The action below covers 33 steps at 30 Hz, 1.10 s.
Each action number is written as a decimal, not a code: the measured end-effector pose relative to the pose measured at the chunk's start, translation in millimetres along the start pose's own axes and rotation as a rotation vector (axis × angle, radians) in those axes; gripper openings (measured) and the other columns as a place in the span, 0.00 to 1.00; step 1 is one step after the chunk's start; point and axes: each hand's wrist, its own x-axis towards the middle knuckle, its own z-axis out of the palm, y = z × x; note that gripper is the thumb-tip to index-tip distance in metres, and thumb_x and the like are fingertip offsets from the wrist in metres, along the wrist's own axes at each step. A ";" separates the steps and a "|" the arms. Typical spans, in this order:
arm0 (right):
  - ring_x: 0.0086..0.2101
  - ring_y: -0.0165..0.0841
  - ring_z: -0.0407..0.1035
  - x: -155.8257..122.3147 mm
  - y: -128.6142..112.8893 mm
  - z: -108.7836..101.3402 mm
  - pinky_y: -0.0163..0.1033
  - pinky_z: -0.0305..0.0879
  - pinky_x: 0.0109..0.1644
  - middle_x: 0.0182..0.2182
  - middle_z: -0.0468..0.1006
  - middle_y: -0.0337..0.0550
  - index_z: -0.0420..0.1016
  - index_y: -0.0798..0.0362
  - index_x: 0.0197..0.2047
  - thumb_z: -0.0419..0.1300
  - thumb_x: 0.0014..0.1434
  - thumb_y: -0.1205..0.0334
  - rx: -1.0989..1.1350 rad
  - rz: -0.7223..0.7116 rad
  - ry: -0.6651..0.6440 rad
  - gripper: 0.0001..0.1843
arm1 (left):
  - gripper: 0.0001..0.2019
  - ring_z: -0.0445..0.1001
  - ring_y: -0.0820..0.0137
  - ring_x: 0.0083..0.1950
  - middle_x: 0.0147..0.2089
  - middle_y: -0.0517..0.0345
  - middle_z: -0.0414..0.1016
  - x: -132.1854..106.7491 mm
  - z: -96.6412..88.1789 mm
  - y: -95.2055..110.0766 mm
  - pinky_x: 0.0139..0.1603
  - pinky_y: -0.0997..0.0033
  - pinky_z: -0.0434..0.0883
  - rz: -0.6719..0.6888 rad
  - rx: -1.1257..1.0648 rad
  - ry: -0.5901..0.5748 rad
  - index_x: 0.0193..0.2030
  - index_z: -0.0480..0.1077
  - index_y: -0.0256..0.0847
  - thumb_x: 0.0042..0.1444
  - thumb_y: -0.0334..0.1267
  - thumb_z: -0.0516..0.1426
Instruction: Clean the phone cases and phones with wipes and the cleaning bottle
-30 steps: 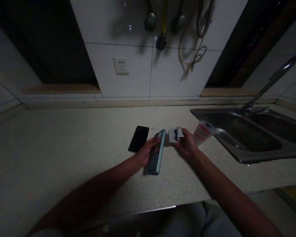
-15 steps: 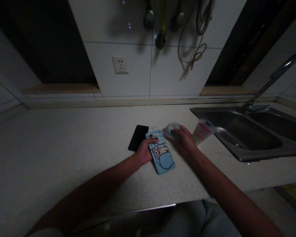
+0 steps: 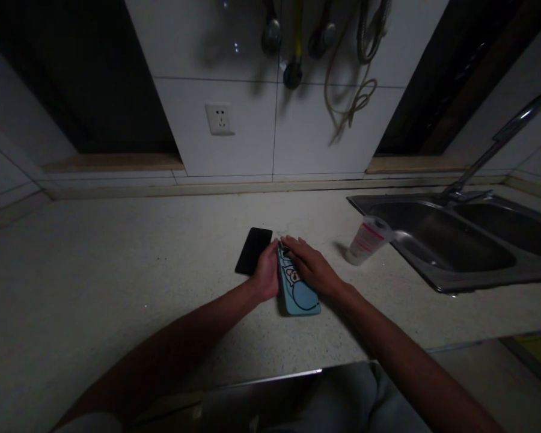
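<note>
A light blue phone case (image 3: 303, 299) with a cartoon animal on it is held slightly above the speckled counter. Whether a phone is inside it, I cannot tell. My left hand (image 3: 265, 273) grips its left edge, thumb pointing up along the side. Across the upper right part of the case lies my right hand (image 3: 313, 264), its fingers bent over the top and hiding the camera end. Anything under that palm is hidden. Beside my left hand a black phone (image 3: 252, 249) lies flat on the counter, partly covered by the hand.
To the right, a translucent plastic cup (image 3: 367, 240) with red print leans on the counter near the steel sink (image 3: 437, 240). A faucet (image 3: 491, 147) rises behind the basins. On the wall are a socket (image 3: 220, 118), pipe ends and a hanging cord (image 3: 354, 108).
My right hand has moved left onto the case, and the translucent thing it held no longer shows. The case has tilted a little in my left hand. The cup is now fully visible.
</note>
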 end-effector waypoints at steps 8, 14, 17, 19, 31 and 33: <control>0.68 0.40 0.55 -3.2 -19.3 4.2 0.58 0.53 0.71 0.67 0.64 0.50 0.58 0.47 0.71 0.47 0.71 0.63 -0.111 -0.137 -0.092 0.26 | 0.30 0.78 0.54 0.51 0.47 0.42 0.80 -1.5 -1.6 0.3 0.58 0.53 0.70 -0.022 -0.031 -0.030 0.54 0.73 0.35 0.64 0.61 0.49; 0.66 0.43 0.61 -19.0 -42.7 -1.2 0.57 0.60 0.68 0.64 0.69 0.56 0.63 0.52 0.69 0.50 0.66 0.71 -0.209 -0.215 -0.177 0.29 | 0.39 0.79 0.50 0.50 0.45 0.34 0.80 1.2 -10.8 2.7 0.57 0.51 0.70 -0.134 -0.004 -0.097 0.56 0.71 0.25 0.62 0.65 0.48; 0.64 0.41 0.63 -36.6 -50.5 -5.6 0.55 0.61 0.68 0.62 0.72 0.53 0.62 0.52 0.69 0.52 0.62 0.73 -0.235 -0.289 -0.237 0.32 | 0.36 0.80 0.51 0.47 0.44 0.34 0.80 4.1 -15.5 3.3 0.53 0.51 0.72 -0.110 0.030 -0.096 0.56 0.71 0.26 0.63 0.62 0.47; 0.65 0.41 0.62 -50.4 -55.7 -8.9 0.54 0.61 0.68 0.64 0.70 0.51 0.60 0.51 0.69 0.52 0.60 0.75 -0.272 -0.306 -0.283 0.35 | 0.33 0.80 0.51 0.45 0.44 0.34 0.80 5.6 -16.7 3.4 0.52 0.50 0.72 -0.106 0.046 -0.090 0.56 0.72 0.28 0.64 0.60 0.47; 0.66 0.39 0.60 -85.0 -76.9 -33.9 0.48 0.61 0.69 0.61 0.74 0.51 0.62 0.57 0.68 0.50 0.63 0.73 -0.211 -0.370 -0.430 0.30 | 0.16 0.80 0.58 0.45 0.42 0.40 0.81 4.7 -14.0 1.1 0.57 0.53 0.69 -0.121 0.129 -0.091 0.46 0.74 0.32 0.67 0.44 0.52; 0.65 0.38 0.61 -87.1 -73.8 -36.6 0.48 0.62 0.68 0.62 0.73 0.50 0.60 0.56 0.70 0.50 0.64 0.72 -0.210 -0.368 -0.414 0.31 | 0.16 0.80 0.59 0.45 0.41 0.39 0.81 4.3 -13.3 0.3 0.57 0.54 0.69 -0.127 0.161 -0.096 0.46 0.75 0.30 0.68 0.41 0.50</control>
